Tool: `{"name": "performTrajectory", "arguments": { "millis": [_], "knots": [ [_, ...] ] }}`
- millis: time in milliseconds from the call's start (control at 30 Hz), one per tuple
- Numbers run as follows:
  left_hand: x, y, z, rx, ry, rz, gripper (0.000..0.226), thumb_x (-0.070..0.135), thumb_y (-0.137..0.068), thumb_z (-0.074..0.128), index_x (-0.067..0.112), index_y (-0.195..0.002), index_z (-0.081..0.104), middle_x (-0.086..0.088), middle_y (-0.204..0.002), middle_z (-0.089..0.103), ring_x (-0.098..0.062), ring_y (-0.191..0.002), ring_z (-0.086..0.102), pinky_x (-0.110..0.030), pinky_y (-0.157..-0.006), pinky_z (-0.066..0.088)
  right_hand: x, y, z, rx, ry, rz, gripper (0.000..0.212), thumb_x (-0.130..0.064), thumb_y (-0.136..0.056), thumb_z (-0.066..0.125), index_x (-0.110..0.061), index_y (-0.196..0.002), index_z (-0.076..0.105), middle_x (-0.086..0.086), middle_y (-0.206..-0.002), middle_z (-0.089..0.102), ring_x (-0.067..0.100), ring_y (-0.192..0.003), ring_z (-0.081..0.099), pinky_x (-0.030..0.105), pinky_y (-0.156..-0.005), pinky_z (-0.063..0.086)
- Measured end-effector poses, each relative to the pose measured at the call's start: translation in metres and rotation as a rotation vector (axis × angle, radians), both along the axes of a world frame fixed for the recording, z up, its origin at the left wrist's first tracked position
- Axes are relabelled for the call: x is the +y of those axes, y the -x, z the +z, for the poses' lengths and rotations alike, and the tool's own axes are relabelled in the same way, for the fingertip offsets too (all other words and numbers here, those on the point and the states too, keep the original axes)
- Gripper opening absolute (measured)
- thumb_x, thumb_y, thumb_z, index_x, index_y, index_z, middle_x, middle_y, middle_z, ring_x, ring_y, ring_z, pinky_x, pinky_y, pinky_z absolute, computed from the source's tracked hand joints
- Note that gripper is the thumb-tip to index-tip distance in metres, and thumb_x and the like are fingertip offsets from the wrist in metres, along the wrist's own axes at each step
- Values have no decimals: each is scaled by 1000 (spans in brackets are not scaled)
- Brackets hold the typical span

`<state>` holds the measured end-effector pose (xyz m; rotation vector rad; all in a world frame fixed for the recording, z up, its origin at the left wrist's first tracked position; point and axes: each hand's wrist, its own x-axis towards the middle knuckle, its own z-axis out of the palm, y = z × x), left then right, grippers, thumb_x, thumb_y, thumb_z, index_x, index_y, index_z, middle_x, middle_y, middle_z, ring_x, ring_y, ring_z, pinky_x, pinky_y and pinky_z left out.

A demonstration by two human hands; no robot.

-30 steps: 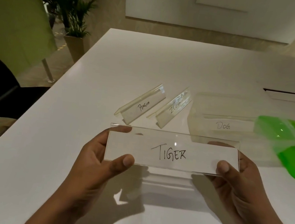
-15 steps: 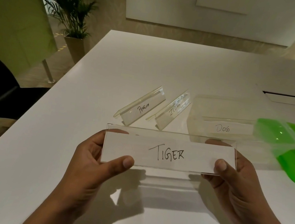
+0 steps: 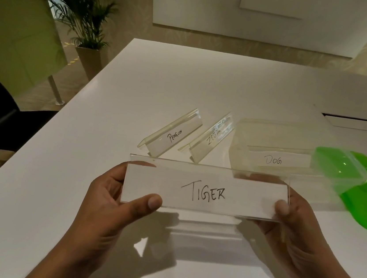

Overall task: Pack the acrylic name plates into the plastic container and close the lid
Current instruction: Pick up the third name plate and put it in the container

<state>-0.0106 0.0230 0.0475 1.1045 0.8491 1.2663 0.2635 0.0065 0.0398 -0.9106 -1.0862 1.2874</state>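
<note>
Since a second ago the TIGER name plate (image 3: 206, 189) has edged a little leftward in view, its right end now overlapping the near wall of the plastic container (image 3: 241, 146). The left hand (image 3: 110, 201) pinches the plate's left end, thumb on the front face and fingers behind; the right hand (image 3: 294, 226) pinches the right end the same way, holding it above the white counter (image 3: 67, 194). Beyond it, the PENGUIN name plate (image 3: 173, 135) and ZEBRA name plate (image 3: 210, 139) stand side by side on the counter, just left of the container. The DOG name plate (image 3: 274, 159) lies inside. The green lid (image 3: 362, 184) rests against the container's right end.
</note>
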Motion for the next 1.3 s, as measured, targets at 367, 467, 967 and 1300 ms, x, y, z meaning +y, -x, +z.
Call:
{"name": "performTrajectory", "arguments": {
  "millis": [367,467,967,1300],
  "knots": [
    [5,-18,5,279,-200,-42,71,47,-45,94,15,-104,73,-10,-105,76,-27,-92,73,-30,-66,59,0,-22,69,-1160,-434,55,57,-59,-64,80,-39,-115,66,-25,-116,66,-1,-109,61,20,-90,45],
    [6,-30,9,275,-246,-70,61,36,-46,94,17,-100,74,-6,-106,77,-23,-95,73,-25,-67,59,-1,-13,72,-1265,-436,139,64,-62,-61,81,-40,-119,61,-27,-113,62,1,-106,59,24,-86,47],
    [35,-14,-27,992,-341,120,82,87,-61,55,45,-131,54,28,-136,53,-6,-123,54,-36,-94,49,36,-56,121,-1385,-464,-36,55,-45,-56,86,-29,-104,66,-19,-96,67,4,-85,66,30,-70,57],
    [55,6,-75,1441,-285,124,102,87,-72,20,21,-147,42,2,-160,30,-16,-148,20,-37,-119,17,103,-100,128,-1538,-292,-134,55,-44,-49,84,-37,-98,62,-22,-96,66,1,-87,64,36,-68,59]
  ]
}}
